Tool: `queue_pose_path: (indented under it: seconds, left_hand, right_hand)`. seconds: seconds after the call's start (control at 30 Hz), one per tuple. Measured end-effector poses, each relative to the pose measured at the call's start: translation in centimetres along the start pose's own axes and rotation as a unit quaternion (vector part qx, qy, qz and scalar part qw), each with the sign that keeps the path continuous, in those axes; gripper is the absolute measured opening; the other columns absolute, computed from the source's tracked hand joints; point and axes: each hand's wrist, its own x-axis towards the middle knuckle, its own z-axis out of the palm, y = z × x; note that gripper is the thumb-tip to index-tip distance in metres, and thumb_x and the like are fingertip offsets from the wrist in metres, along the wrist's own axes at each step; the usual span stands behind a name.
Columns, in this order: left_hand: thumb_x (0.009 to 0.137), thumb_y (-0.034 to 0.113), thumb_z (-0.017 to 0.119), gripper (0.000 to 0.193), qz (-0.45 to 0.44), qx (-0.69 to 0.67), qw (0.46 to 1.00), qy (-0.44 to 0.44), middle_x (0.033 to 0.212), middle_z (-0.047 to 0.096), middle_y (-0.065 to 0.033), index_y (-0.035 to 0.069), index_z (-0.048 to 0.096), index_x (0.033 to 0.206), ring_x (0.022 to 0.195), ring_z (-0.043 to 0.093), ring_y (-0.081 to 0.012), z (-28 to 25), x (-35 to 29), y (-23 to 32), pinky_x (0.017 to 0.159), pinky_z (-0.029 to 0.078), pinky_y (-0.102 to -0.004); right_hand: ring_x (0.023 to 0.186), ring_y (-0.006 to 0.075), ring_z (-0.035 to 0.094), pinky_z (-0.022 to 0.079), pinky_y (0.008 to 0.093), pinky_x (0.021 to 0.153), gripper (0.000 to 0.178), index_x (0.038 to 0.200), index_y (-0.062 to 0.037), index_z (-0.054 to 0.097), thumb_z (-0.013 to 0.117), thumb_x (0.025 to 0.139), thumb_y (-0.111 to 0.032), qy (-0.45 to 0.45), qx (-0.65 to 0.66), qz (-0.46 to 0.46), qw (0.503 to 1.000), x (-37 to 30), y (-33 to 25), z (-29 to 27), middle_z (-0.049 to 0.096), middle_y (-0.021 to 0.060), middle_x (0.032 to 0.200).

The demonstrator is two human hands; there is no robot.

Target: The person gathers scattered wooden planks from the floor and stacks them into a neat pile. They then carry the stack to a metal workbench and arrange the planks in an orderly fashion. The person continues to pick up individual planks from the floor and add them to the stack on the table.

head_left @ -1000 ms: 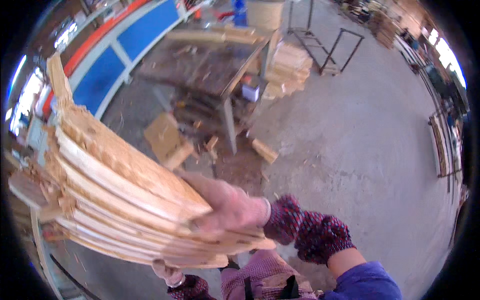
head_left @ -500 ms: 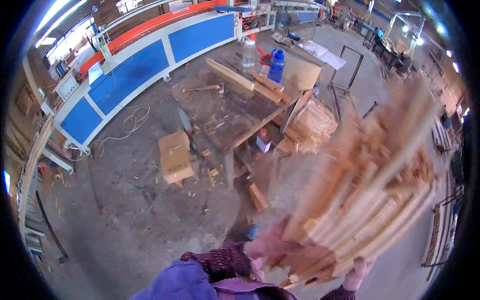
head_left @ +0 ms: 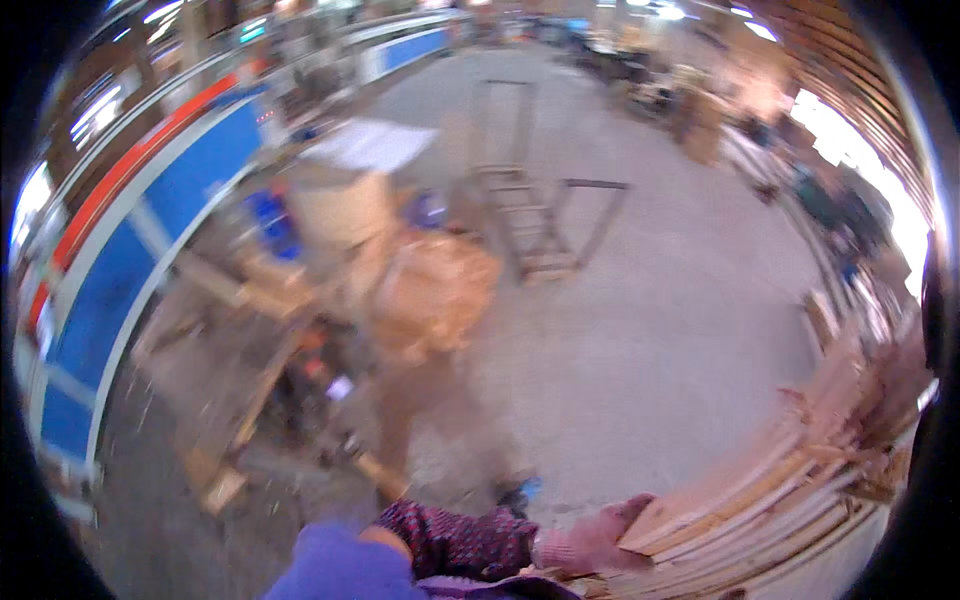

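A bundle of long, thin wooden strips (head_left: 760,510) fills the lower right, its far ends fanned out unevenly and blurred. My left hand (head_left: 600,535), in a pink knitted glove, is closed against the near end of the bundle, fingers wrapped at the edge of the strips. A dark patterned sleeve (head_left: 455,535) covers that forearm. My right hand does not show; the strips or the picture's rim hide it.
Left of me stands a low worktable (head_left: 215,350) with wood pieces and a blue jug (head_left: 272,225). Beside it is a pile of wood pieces (head_left: 430,295). A metal-framed trolley (head_left: 530,225) stands on the floor farther ahead. A long blue-panelled machine (head_left: 90,310) runs along the left.
My view has swung to the right, so the worktable and machine now sit farther left. The bundle has moved lower and toward the right rim; my right hand has gone out of sight.
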Motion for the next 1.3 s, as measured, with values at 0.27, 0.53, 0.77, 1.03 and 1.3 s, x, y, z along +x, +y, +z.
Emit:
queue_pose_path:
  seconds: [0.27,0.53,0.77,1.03,1.3]
  left_hand:
    - [0.075,0.014,0.085,0.081,-0.078,0.017,0.991,-0.103,0.132,0.053,-0.0098,-0.001,0.039,0.140,0.126,0.046,-0.0173,2.9,28.3,2.6,0.108,0.036,-0.0341]
    - [0.070,0.022,0.090,0.091,0.063,0.013,0.990,-0.128,0.135,0.054,-0.0119,0.001,0.039,0.143,0.130,0.044,-0.0204,2.0,42.3,-2.8,0.111,0.034,-0.0386]
    - [0.070,0.021,0.090,0.089,0.016,-0.057,0.979,-0.193,0.135,0.054,-0.0107,0.000,0.041,0.141,0.127,0.045,-0.0198,-0.2,62.5,-1.6,0.109,0.035,-0.0375]
    - [0.068,0.020,0.088,0.077,-0.024,-0.059,0.950,-0.307,0.120,0.063,-0.0104,0.000,0.049,0.132,0.112,0.053,-0.0163,-0.6,86.3,-0.6,0.098,0.045,-0.0374]
    - [0.063,0.029,0.090,0.084,0.085,0.056,0.979,-0.176,0.117,0.064,-0.0138,-0.001,0.052,0.131,0.110,0.056,-0.0207,-6.6,111.1,-4.6,0.096,0.045,-0.0383]
  right_hand:
    - [0.105,0.0252,0.055,0.045,0.0394,0.096,0.051,0.135,0.0002,0.047,0.057,0.090,-0.021,0.074,0.026,0.009,0.997,17.9,0.3,-6.2,0.058,0.0100,0.121]
    - [0.096,0.0241,0.054,0.047,0.0396,0.090,0.041,0.126,-0.0011,0.053,0.058,0.087,-0.012,0.121,-0.138,-0.048,0.982,26.9,7.6,-8.9,0.058,0.0087,0.106]
    - [0.075,0.0245,0.048,0.045,0.0376,0.065,0.015,0.102,-0.0031,0.057,0.057,0.087,-0.008,0.281,-0.141,-0.117,0.942,44.4,10.1,-1.0,0.053,0.0071,0.087]
    - [0.073,0.0238,0.047,0.045,0.0365,0.064,0.014,0.100,-0.0038,0.056,0.058,0.087,-0.007,0.312,-0.099,-0.045,0.944,66.7,15.5,3.4,0.051,0.0064,0.086]
    - [0.072,0.0232,0.045,0.045,0.0355,0.063,0.012,0.098,-0.0044,0.055,0.058,0.086,-0.007,0.267,-0.076,-0.044,0.960,91.2,26.9,6.7,0.049,0.0056,0.085]
